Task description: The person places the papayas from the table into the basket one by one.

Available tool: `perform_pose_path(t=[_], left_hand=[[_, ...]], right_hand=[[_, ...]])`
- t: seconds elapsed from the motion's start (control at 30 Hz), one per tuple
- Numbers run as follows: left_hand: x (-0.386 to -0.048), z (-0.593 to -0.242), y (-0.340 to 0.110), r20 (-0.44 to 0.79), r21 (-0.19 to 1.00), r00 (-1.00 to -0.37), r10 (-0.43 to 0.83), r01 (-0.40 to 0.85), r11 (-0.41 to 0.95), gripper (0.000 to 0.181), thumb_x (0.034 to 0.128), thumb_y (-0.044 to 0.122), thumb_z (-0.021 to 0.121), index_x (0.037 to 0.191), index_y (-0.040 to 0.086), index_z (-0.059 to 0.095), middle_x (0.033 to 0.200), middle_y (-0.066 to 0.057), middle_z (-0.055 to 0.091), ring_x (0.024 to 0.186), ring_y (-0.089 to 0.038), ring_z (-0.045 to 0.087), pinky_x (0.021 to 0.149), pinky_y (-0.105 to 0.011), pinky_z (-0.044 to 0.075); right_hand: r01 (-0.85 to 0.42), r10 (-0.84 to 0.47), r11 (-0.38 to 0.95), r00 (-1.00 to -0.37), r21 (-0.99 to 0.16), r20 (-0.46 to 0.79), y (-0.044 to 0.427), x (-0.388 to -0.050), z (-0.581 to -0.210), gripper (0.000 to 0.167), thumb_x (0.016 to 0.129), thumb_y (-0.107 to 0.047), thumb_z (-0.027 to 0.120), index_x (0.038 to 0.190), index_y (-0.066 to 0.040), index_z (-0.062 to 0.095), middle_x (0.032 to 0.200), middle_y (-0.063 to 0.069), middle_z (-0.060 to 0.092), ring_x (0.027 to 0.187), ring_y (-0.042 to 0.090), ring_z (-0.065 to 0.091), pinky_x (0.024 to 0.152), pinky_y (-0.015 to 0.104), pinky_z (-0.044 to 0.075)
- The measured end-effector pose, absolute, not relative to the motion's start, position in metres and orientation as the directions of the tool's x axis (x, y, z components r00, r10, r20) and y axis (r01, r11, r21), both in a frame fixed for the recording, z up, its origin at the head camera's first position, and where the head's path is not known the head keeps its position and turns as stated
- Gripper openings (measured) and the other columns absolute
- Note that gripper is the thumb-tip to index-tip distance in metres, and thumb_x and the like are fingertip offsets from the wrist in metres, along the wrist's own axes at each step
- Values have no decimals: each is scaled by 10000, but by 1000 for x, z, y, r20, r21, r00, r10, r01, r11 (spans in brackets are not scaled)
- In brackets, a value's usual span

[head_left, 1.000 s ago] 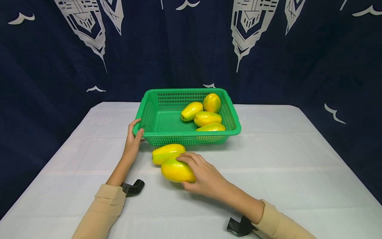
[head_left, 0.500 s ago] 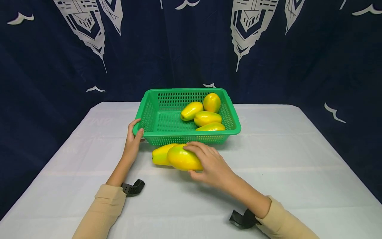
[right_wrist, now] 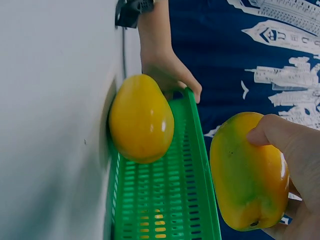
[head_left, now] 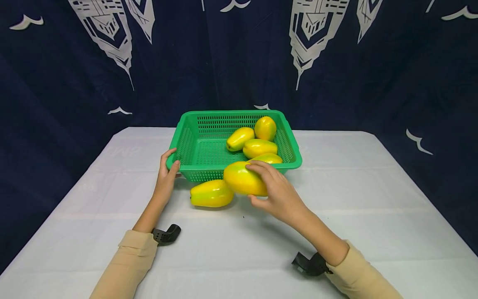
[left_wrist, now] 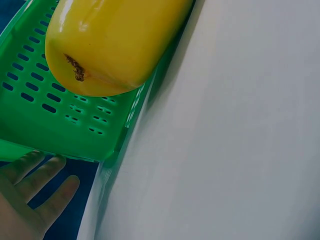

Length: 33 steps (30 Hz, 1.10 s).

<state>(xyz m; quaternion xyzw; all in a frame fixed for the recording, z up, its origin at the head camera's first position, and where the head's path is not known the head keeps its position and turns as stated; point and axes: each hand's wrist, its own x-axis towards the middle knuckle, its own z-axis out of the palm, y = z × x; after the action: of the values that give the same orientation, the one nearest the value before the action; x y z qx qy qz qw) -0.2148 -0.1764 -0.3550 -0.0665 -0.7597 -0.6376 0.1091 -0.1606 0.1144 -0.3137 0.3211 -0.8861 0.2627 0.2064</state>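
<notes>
In the head view my left hand (head_left: 165, 178) grips the left front corner of the green basket (head_left: 231, 167), thumb over the rim. My right hand (head_left: 281, 195) holds a yellow fruit (head_left: 243, 179) raised off the table, in front of the basket's front wall. Another yellow fruit (head_left: 211, 194) lies on the table before the basket, left of the held one. The right wrist view shows thumb and fingers of the right hand (right_wrist: 300, 170) around the held fruit (right_wrist: 247, 175). In the left wrist view the left hand's fingers (left_wrist: 42, 182) are at the basket's edge.
Inside the basket, toward its right side, lie several yellow fruits (head_left: 259, 148). The basket stands on a white-covered table (head_left: 358, 199). Behind it hangs a dark blue curtain (head_left: 224, 62) with white drawings. A black device (head_left: 311, 264) is on the right wrist.
My right hand has lifted its fruit and moved it away and to the right, uncovering the fruit on the table. The left hand and basket have stayed in place.
</notes>
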Motion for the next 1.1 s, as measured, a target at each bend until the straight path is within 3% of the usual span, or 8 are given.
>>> perform_pose_path(t=[0.43,0.7,0.87,1.1], left_hand=[[-217,-357,-177,252,954,-967,-37,242,177,503,967,235,361,1420,110,183,1350,-231,284,1065,-355,383,898,-491,348],[-216,-356,-177,246,954,-968,-40,234,189,497,972,234,354,1423,117,181,1336,-214,309,1003,-248,415,897,-471,359],[-216,-356,-178,251,953,-967,-40,240,185,493,971,229,357,1421,116,187,1344,-217,302,1013,-297,409,895,-479,353],[-216,-356,-177,245,951,-968,-49,231,204,492,970,239,362,1419,123,199,1345,-202,319,922,-144,454,873,-430,371]], right_hand=[[-666,-403,685,-684,-295,608,128,-174,-311,650,707,-107,732,1276,-81,417,1316,98,433,1190,245,445,958,415,423],[-636,-345,711,-687,-301,639,134,-186,-311,649,703,-56,729,1278,-68,429,1340,111,430,1240,277,402,1028,500,313],[-605,-313,733,-706,-311,636,139,-192,-311,650,706,-30,714,1284,-72,421,1365,102,413,1237,285,396,1049,508,279],[-588,-271,732,-715,-345,644,145,-198,-313,645,716,-11,700,1293,-64,415,1388,101,396,1256,291,381,1031,513,286]])
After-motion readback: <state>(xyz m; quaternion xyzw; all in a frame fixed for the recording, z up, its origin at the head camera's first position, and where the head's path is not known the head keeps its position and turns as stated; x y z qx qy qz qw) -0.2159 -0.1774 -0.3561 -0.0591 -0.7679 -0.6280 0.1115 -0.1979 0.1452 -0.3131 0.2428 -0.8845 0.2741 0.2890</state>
